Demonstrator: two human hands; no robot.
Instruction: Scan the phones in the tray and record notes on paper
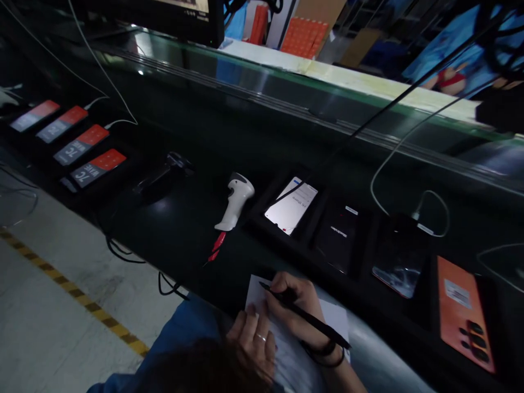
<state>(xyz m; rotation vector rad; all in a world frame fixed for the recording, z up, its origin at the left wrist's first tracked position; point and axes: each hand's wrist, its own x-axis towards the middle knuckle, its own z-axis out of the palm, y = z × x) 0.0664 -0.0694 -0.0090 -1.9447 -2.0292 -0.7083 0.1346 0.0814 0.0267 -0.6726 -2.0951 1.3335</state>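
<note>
Below the bench edge, my right hand (297, 305) grips a black pen (315, 323), its tip against the top of a white sheet of paper (336, 316). A dark band circles that wrist. My left hand (254, 341), wearing a ring, lies with its fingers stretched over the paper's left side; hair at the bottom hides part of it. Beyond my hands lies a white barcode scanner (236, 199) with red tape on its cord. Right of it, a black tray holds a lit phone (291, 204), a dark phone (338, 237), a cabled phone (399, 259) and an orange phone (464, 311), back up.
Several phones with red and grey screens (96, 168) line the bench's left end. A black scanner (166, 172) lies between them and the white one. White charging cables (382, 158) hang over the bench. A monitor (164, 16) stands behind. Striped tape (73, 292) marks the floor.
</note>
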